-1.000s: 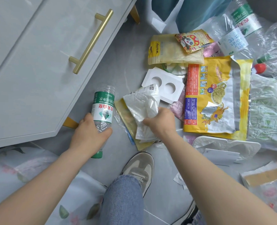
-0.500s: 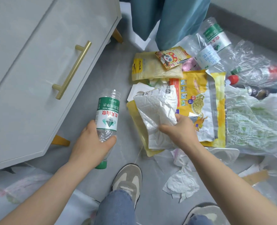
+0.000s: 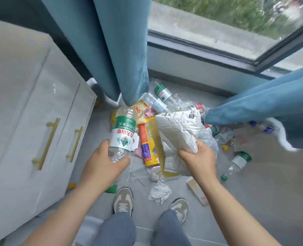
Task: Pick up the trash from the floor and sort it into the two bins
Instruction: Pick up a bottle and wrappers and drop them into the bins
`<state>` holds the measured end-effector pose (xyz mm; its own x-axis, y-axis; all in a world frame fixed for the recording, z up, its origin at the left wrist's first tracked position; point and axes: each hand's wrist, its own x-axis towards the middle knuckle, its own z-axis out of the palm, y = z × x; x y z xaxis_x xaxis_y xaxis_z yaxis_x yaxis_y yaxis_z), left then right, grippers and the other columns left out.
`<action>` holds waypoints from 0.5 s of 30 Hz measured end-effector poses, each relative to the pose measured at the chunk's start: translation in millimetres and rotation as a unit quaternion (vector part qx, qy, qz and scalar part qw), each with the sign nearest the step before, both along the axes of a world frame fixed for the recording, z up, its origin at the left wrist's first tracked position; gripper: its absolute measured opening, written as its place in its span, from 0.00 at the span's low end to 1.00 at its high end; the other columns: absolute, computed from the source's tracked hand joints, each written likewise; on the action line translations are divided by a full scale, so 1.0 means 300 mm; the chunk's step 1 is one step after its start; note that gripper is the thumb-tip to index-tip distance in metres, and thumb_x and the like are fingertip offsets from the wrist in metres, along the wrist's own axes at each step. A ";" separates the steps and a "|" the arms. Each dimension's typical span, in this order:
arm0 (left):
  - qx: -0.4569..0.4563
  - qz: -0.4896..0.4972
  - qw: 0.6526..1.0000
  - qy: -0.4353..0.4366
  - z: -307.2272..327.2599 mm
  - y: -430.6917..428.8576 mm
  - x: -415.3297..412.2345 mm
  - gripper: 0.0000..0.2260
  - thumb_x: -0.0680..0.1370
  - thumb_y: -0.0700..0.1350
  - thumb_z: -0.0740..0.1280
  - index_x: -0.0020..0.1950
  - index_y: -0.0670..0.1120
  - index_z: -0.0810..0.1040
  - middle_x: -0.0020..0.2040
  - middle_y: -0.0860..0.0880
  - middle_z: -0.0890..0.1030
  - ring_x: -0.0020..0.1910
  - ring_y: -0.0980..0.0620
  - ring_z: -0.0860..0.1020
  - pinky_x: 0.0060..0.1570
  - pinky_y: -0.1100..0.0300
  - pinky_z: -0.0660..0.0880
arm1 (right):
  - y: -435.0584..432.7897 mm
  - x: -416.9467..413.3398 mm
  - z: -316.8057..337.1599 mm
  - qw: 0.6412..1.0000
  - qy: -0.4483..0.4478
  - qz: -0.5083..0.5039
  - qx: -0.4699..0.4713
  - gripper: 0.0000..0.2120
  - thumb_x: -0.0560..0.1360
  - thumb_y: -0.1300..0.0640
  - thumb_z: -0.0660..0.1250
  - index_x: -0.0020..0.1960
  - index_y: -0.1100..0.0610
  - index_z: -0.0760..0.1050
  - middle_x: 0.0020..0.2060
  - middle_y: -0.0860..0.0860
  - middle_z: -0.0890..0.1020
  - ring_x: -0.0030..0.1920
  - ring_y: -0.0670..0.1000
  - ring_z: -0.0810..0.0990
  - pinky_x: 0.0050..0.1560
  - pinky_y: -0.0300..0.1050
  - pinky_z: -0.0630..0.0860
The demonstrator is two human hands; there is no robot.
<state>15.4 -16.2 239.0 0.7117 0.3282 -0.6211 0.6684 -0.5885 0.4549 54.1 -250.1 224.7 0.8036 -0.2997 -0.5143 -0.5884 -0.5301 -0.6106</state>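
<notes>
The left hand (image 3: pixel 104 162) holds a clear plastic water bottle with a green-and-white label (image 3: pixel 123 132), its fingers curled round the lower body. The bottle is off the floor and tilted, with its ribbed base toward 12 o'clock and its green cap (image 3: pixel 110 189) showing under the wrist at 6 o'clock. It looks empty, and the red characters on the label read upside down.

The right hand (image 3: pixel 198 160) grips a crumpled white plastic wrapper (image 3: pixel 179 132), fingers closed on its lower edge. The creased sheet rises toward 12 o'clock from the hand, with small black print along its top.

Between the hands a yellow foil snack pouch (image 3: pixel 148 142) lies on the grey tiled floor (image 3: pixel 253 201). A crumpled white tissue (image 3: pixel 159 192) lies at 6 o'clock from it. At 3 o'clock from the right hand a second clear bottle with a green cap (image 3: pixel 237 162) lies on its side. A white cabinet with brass handles (image 3: pixel 23 121) stands at 9 o'clock.
</notes>
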 end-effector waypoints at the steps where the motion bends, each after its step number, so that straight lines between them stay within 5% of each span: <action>1: 0.000 -0.010 1.000 -0.001 0.095 -0.010 0.026 0.23 0.71 0.55 0.71 0.62 0.50 0.70 0.53 0.50 0.78 0.49 0.48 0.76 0.44 0.58 0.69 | -0.011 0.007 0.097 1.000 -0.010 -0.016 -0.001 0.09 0.64 0.57 0.71 0.43 0.57 0.78 0.36 0.53 0.83 0.39 0.56 0.81 0.42 0.50 0.77; 6: -0.019 -0.045 0.998 -0.025 0.605 -0.063 0.130 0.24 0.69 0.56 0.72 0.61 0.51 0.70 0.53 0.50 0.79 0.50 0.47 0.78 0.50 0.54 0.75 | -0.059 0.027 0.641 0.988 -0.089 -0.128 0.008 0.07 0.66 0.61 0.72 0.36 0.52 0.75 0.32 0.48 0.81 0.36 0.54 0.79 0.38 0.45 0.73; 15: -0.113 -0.130 0.975 -0.138 1.527 -0.256 0.216 0.20 0.69 0.52 0.74 0.55 0.61 0.69 0.45 0.58 0.80 0.45 0.54 0.78 0.46 0.59 0.74 | -0.210 -0.038 1.587 0.938 -0.250 -0.242 0.000 0.08 0.67 0.59 0.74 0.38 0.51 0.76 0.35 0.46 0.82 0.38 0.49 0.80 0.35 0.43 0.72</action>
<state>80.2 -93.0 697.0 0.9032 -0.0093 -0.4291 0.3431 -0.5849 0.7350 42.8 -313.1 700.7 0.7146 -0.6908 -0.1097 -0.3999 -0.2748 -0.8744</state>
